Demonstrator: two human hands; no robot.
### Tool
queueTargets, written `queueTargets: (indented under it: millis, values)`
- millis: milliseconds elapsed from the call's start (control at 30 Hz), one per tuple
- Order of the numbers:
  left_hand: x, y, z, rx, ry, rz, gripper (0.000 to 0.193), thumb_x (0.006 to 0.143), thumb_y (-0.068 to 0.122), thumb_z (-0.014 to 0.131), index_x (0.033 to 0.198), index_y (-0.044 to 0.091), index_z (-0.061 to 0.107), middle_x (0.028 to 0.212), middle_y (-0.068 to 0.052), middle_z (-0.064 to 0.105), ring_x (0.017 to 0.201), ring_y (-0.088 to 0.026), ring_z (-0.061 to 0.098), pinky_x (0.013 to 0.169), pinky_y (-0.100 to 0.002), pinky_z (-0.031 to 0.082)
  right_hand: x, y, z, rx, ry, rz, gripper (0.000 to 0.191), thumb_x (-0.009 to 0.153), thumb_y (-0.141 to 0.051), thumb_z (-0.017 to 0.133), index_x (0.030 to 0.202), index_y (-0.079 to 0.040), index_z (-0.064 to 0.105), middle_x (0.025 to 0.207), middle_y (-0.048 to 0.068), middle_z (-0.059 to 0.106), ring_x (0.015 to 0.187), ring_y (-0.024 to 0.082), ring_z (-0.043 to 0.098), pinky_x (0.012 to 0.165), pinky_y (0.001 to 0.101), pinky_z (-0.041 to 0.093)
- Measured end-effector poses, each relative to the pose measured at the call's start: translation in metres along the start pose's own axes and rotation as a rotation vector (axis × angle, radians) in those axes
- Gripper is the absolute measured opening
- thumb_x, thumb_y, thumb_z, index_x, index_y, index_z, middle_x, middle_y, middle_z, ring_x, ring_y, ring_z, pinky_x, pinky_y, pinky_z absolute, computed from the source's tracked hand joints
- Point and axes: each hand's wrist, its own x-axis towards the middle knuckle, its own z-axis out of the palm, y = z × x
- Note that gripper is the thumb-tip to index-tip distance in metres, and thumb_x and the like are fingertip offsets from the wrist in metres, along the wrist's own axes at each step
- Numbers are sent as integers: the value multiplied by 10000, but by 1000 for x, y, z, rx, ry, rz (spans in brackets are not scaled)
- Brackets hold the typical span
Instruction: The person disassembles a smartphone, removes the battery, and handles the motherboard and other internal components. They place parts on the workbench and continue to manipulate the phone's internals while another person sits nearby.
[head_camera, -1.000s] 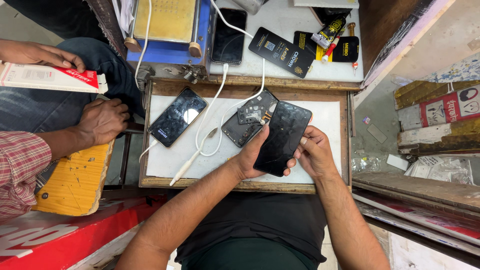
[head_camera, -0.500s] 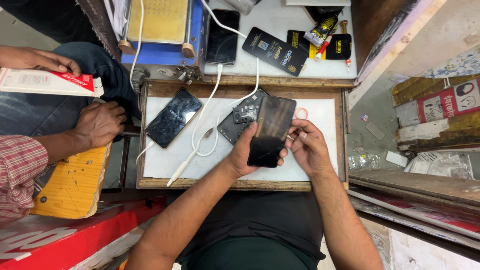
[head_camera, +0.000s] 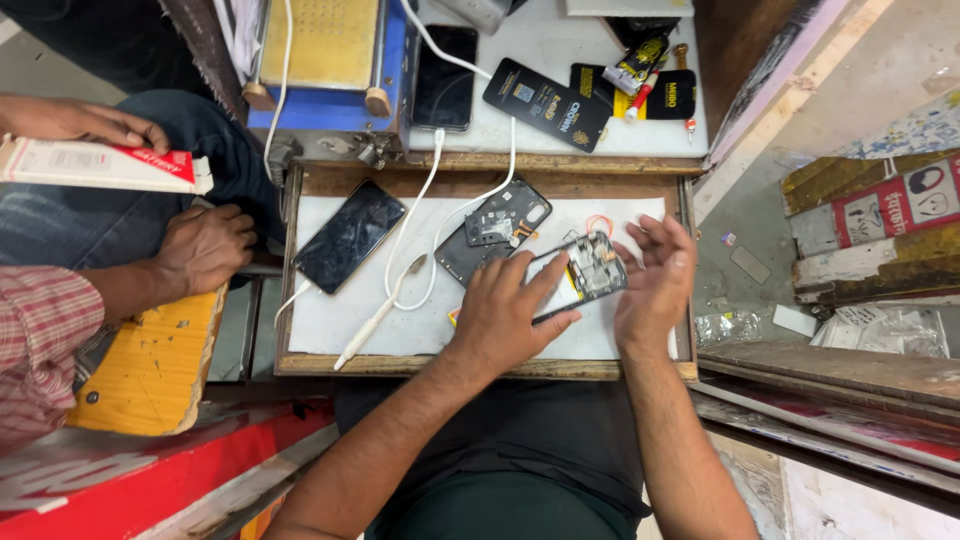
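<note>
Fingers of my left hand (head_camera: 500, 315) lie closed over the opened phone (head_camera: 580, 282), pressing and holding it from the left side; fingers of my right hand (head_camera: 655, 285) are spread open, palm turned toward the phone's right end, not gripping anything as far as I see. Going big to small: the wooden tray (head_camera: 300, 365) w/ its white mat carries the work, and the phone is held just above this mat, right of centre, its inside facing up w/ boards and a pale part showing. So I judge the opening is done already, the back is off and the inner parts are exposed; what is left, by my reading, is the work on the inside and then closing again, none of which shows as done. The black back cover (head_camera: 495, 230) lies just beside, up-left of the phone, also w/ its inner side up. A second phone w/ cracked dark screen (head_camera: 348, 237) rests at the tray's left part, well apart. A white cable (head_camera: 425, 215) runs across the mat, and a white spudger-like tool (head_camera: 375, 325) lies near it, untouched. Smallest, an orange ring (head_camera: 598, 224), prob. a rubber band, sits above the phone. Another person's hand (head_camera: 205, 248) rests outside the tray, left.
</note>
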Motion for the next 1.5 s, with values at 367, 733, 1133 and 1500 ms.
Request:
queueTargets:
  millis: [367, 733, 1133, 1500]
  values:
    - [-1, 25, 6, 157, -148, 29, 681, 754, 480, 836, 1307, 125, 654, 1216, -161, 595, 1130, -321, 535, 901, -515, 421, -7, -31, -12, 367, -53, 435, 456, 1075, -422, 469, 1384, -88, 496, 1379, 210, 591, 1324, 363, 571, 1101, 531, 494]
    - [-27, 7, -16, 120, -57, 12, 567, 811, 349, 816, 1285, 79, 665, 1292, -150, 607, 1274, -366, 496, 1071, -558, 391, 3, -6, -18, 420, -7, 598, 406, 1057, -346, 503, 1373, -92, 492, 1434, 225, 550, 1421, 376, 497, 1191, 528, 421]
    - [-56, -11, -39, 181, -168, -224, 680, 743, 335, 869, 1327, 88, 623, 1238, -126, 565, 1132, -329, 521, 905, -506, 424, -3, 5, -36, 497, -51, 581, 328, 1070, -303, 561, 1329, -103, 572, 1316, 201, 639, 1343, 367, 569, 1185, 546, 432]
    - [-55, -24, -61, -156, -141, -295, 438, 826, 71, 764, 1248, 61, 647, 1140, -172, 631, 1032, -368, 647, 870, -453, 545, -9, -28, -33, 445, -229, 373, 283, 1089, -244, 643, 1293, -51, 613, 1229, 159, 688, 1166, 301, 646, 1101, 533, 509]
